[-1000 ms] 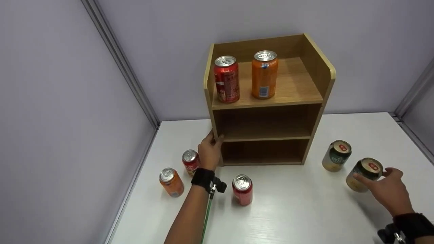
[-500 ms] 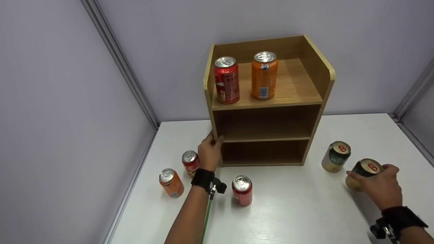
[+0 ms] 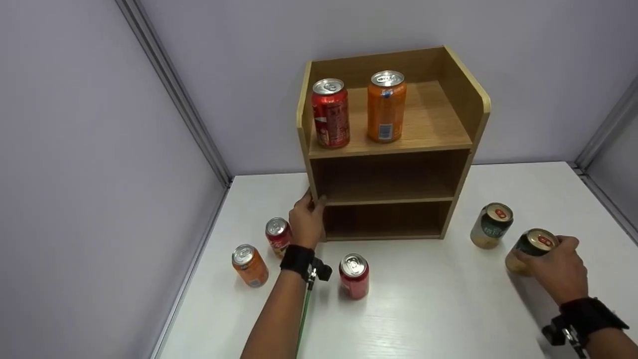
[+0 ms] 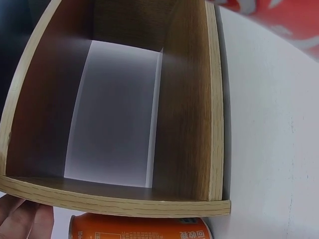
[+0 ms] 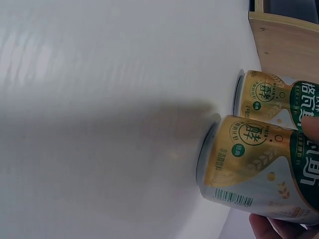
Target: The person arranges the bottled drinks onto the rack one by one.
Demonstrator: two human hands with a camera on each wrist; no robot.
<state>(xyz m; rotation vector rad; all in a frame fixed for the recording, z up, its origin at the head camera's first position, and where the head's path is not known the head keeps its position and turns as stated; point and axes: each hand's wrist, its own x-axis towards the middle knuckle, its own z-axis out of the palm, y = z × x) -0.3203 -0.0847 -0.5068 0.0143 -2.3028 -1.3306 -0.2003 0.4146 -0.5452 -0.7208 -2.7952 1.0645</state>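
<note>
My left hand [image 3: 306, 224] grips the left side panel of a wooden shelf unit [image 3: 389, 202], thumb at its front edge. In the left wrist view, fingertips [image 4: 27, 219] show outside that panel [image 4: 114, 203], beside an orange can [image 4: 139, 227]. My right hand [image 3: 560, 269] holds an upright green-and-gold drink can [image 3: 521, 262], its thumb on the near side and fingers round the far side. The right wrist view shows this can [image 5: 254, 164] close up, with thumb and fingers at its upper part. A matching can [image 3: 491, 229] stands just behind it, to the left.
A red can [image 3: 331, 119] and an orange can [image 3: 386, 112] stand on the unit's top shelf. Left of the unit are another red can [image 3: 278, 237] and an orange can [image 3: 250, 269]. One more red can [image 3: 354, 281] stands in front. Walls [image 3: 124, 199] border the white table [image 3: 423, 299].
My right hand has moved left and closed its spread fingers round the green-and-gold can. My left hand keeps its hold on the shelf unit. The head view has shifted slightly.
</note>
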